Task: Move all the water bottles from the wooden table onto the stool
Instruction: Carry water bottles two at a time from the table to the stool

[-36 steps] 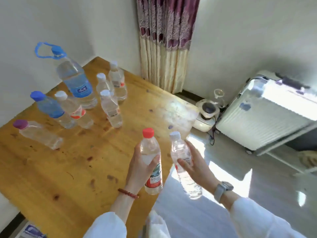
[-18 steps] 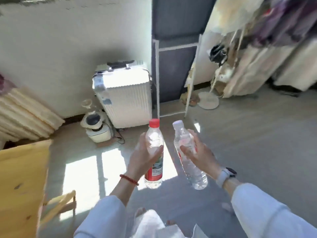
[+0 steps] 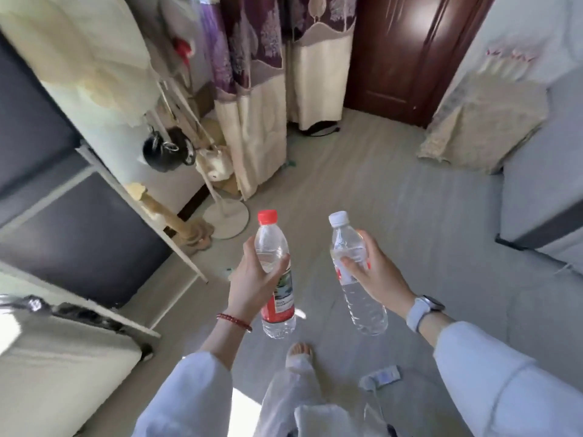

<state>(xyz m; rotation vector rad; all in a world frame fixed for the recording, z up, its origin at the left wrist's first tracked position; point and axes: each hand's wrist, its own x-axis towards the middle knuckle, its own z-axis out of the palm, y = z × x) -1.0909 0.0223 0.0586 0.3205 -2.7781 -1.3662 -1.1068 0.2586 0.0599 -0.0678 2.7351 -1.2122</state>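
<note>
Since half a second ago the view has swung round: the suitcase and table edge have gone from sight, and a curtain point(image 3: 252, 99) and dark door point(image 3: 407, 55) now lie ahead of the hands. Both bottles have stayed in the same grips, held out over the grey floor point(image 3: 378, 190).

The left hand point(image 3: 252, 279) is closed around the red-cap bottle point(image 3: 275, 275), thumb on the near side and fingers wrapped round the clear upper body just above the label. That bottle stands nearly upright, its base hanging below the wrist, which wears a red bead bracelet point(image 3: 234, 322).

The right hand point(image 3: 372, 272) is closed around the white-cap bottle point(image 3: 355, 272), fingertips pressed on the label band, thumb behind. This bottle tilts, cap leaning toward the left hand and base swinging out below the palm. A watch point(image 3: 421, 310) sits on the right wrist.

The two bottles are near each other but apart. Below and between the hands a bare foot point(image 3: 299, 353) shows on the floor. Left of the left hand stands a white rack point(image 3: 138, 209) with dark panels. Neither table nor stool is in view.
</note>
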